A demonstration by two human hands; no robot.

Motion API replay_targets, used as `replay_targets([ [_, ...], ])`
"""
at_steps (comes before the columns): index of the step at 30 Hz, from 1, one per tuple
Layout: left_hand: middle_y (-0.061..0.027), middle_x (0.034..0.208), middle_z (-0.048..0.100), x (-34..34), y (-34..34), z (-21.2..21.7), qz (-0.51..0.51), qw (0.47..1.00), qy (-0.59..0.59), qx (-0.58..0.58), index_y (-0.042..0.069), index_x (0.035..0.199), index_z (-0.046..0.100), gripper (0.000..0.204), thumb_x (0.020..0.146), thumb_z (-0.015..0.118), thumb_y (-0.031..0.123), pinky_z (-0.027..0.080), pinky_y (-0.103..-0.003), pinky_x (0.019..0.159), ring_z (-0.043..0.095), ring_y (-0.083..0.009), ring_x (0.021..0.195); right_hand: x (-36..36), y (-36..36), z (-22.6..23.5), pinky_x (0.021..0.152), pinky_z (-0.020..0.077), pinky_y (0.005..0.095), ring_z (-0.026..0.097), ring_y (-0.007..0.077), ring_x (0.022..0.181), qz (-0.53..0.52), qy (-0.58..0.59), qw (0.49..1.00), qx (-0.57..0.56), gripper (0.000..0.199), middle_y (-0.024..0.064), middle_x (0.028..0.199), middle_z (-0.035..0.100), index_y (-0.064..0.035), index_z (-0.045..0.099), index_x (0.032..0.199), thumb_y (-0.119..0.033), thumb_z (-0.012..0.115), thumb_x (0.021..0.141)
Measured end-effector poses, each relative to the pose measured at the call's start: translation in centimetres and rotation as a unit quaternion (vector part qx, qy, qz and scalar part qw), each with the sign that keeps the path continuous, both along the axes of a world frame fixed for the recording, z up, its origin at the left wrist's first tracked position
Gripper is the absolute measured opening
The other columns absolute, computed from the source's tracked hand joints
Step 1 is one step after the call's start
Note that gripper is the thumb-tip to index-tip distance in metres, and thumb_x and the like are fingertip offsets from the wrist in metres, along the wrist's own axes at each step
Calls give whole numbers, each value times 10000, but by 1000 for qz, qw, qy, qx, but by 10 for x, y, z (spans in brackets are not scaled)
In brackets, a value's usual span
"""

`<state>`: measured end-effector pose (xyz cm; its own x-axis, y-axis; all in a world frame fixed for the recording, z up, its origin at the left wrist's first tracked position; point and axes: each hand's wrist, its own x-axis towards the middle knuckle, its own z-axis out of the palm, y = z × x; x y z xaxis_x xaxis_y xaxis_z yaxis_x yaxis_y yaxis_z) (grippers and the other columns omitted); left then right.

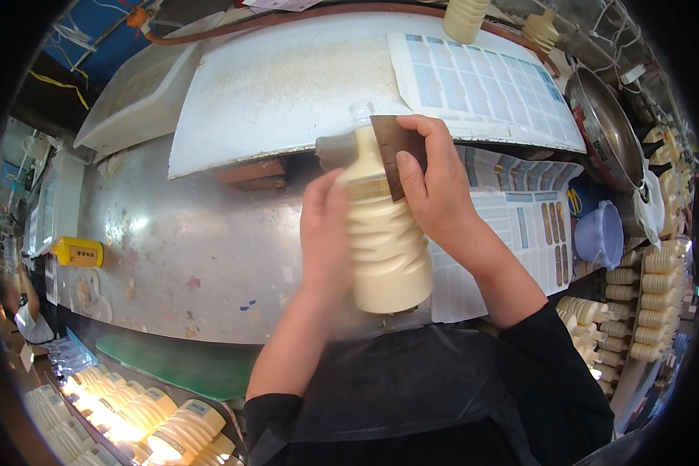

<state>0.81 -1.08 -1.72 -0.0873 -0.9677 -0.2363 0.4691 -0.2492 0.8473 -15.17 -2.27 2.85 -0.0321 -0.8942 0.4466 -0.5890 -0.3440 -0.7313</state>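
Observation:
A cream plastic bottle (388, 256) with wavy ridged sides and a clear neck is in front of me, neck pointing away. A gold-brown label band (365, 189) crosses its shoulder. My right hand (439, 182) is closed on a flat brown scraper (397, 151), pinched between thumb and fingers, its edge against the bottle's upper right side. Along the bottle's left side is my left hand (325, 241), smeared by motion, so its grip is unclear. A grey cylindrical piece (336, 152) shows just left of the bottle's shoulder.
Label sheets (481, 81) lie on the white board (287, 70), with more sheets (512, 225) at right. A yellow container (79, 252) stands left, a lilac bucket (600, 234) and metal pan (607, 128) right. Cream bottles (186, 427) are stacked lower left and right. Another person (31, 311) is far left.

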Motion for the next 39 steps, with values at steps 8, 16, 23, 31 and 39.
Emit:
replay_targets([
  [8,-61,1212,592,-1,-5,9,-21,993,-120,-4,56,1298,502,294,1094,505,268,496,-301,951,576,-131,1106,29,-1,22,1008,473,410,596,349,1138,22,2,1000,-12,380,186,1259,557,-25,503,1330,-41,550,953],
  [16,-51,1200,571,1,-4,1,-19,989,-141,-43,60,1282,498,276,1115,449,275,480,-290,941,553,-111,1072,-13,-1,-11,1012,465,412,586,358,1158,-29,-5,1000,3,376,194,1279,565,-26,486,1344,-76,543,976],
  [23,-181,1355,530,4,4,11,26,960,-255,-110,29,1436,458,479,1027,546,262,450,-364,1031,538,-246,1213,-19,-6,2,1020,453,430,566,388,1176,-2,-71,997,-42,366,208,1282,550,-7,488,1321,-73,534,964],
  [31,-345,1598,231,-4,40,30,-96,777,-571,-244,-8,1610,186,941,922,637,450,243,-509,1215,233,-491,1499,-18,-8,-14,1013,459,447,557,400,1195,17,-77,997,11,396,206,1285,538,-23,474,1332,-56,567,948],
  [39,-316,1619,208,-3,36,17,-77,810,-534,-229,-18,1615,96,1063,845,758,298,360,-479,1167,327,-467,1469,-33,-10,-27,1028,463,451,557,389,1221,-13,-79,997,-2,398,179,1309,542,-41,485,1332,-49,574,944],
])
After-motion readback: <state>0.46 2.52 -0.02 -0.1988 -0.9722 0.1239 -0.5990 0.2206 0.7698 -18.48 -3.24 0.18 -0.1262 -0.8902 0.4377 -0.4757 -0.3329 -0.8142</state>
